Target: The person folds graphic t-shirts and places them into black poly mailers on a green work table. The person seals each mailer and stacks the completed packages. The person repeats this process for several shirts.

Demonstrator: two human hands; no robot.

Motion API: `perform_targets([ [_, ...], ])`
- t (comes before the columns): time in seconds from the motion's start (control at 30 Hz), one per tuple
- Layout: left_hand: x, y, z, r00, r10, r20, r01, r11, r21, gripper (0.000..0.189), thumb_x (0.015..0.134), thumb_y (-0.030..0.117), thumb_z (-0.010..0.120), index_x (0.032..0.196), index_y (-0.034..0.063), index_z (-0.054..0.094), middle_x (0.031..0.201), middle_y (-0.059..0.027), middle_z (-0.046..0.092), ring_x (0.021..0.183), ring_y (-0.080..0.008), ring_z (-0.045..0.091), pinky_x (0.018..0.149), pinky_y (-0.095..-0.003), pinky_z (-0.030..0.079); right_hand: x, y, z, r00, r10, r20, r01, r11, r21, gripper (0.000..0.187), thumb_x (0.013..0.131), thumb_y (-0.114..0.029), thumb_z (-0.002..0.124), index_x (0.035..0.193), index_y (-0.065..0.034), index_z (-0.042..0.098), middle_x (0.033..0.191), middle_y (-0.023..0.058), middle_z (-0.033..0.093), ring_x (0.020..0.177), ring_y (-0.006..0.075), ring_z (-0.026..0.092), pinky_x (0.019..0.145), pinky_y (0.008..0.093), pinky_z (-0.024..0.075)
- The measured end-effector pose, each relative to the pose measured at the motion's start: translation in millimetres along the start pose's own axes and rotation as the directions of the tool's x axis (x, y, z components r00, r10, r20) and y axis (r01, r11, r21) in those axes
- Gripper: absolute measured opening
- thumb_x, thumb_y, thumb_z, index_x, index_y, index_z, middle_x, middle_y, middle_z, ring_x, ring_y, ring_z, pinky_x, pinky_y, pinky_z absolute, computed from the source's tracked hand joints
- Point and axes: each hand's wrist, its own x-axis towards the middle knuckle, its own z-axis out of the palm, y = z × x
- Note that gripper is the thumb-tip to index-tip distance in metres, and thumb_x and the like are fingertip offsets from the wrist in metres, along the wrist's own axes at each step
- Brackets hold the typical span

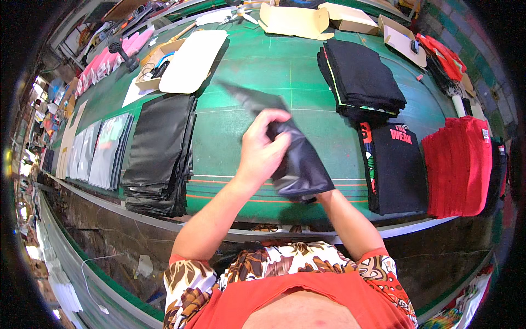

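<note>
A black plastic bag hangs over the green table, partly blurred. My left hand grips its upper part between thumb and fingers. My right hand is hidden inside or behind the bag's lower end; only the wrist and forearm show, so its fingers cannot be made out. To the left lies a stack of flat black plastic bags. Right of my hands is a folded black garment with red print, and behind it a pile of folded black garments.
Red folded cloths stand at the right edge. Clear bags holding folded items lie at the left. A white cardboard flap, an open box, a small black fan and flattened cartons are farther back. The table's metal edge runs before me.
</note>
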Motion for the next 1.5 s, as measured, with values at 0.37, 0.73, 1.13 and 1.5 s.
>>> perform_targets([
  [0.37,1,-52,47,0.918,-0.100,0.385,-0.001,0.967,0.255,0.054,0.088,0.005,0.067,0.138,0.0097,0.049,0.112,-0.0125,0.056,0.095,-0.0234,0.061,0.078,-0.0316,0.055,-29,10,14,0.978,0.169,-0.125,-0.031,0.705,0.709,0.046,0.104,-0.033,0.030,0.138,-0.0083,0.048,0.138,0.0099,0.052,0.128,0.0256,0.048,0.112,0.0444,0.0338],
  [0.73,-60,-104,-61,0.878,-0.408,-0.250,0.478,0.771,0.421,0.069,0.071,-0.005,0.071,0.134,0.0094,0.049,0.131,-0.0190,0.034,0.116,-0.0328,0.045,0.099,-0.0406,0.044,-68,10,-1,0.909,0.392,-0.140,-0.212,0.725,0.655,0.039,0.101,-0.035,0.045,0.125,-0.0058,0.052,0.123,0.0143,0.059,0.111,0.0339,0.059,0.096,0.0583,0.0477],
  [1.13,-98,-14,1,0.706,0.140,0.694,-0.538,0.744,0.397,0.023,0.074,0.015,0.072,0.085,0.0031,0.057,0.113,-0.0161,0.058,0.091,-0.0315,0.059,0.077,-0.0410,0.053,-92,13,-18,0.885,-0.465,0.023,0.207,0.348,-0.914,0.018,0.080,0.001,0.068,0.098,-0.0007,0.070,0.087,0.0123,0.069,0.081,0.0274,0.067,0.070,0.0379,0.0556],
  [1.5,-109,-21,-5,0.699,0.241,0.673,-0.613,0.686,0.391,0.012,0.077,0.007,0.065,0.087,0.0004,0.062,0.120,-0.0167,0.060,0.083,-0.0255,0.060,0.064,-0.0342,0.055,-67,15,-24,0.783,-0.315,0.537,0.402,-0.403,-0.822,0.054,0.085,-0.030,0.066,0.131,-0.0047,0.058,0.138,0.0158,0.053,0.131,0.0348,0.046,0.101,0.0549,0.0350],
])
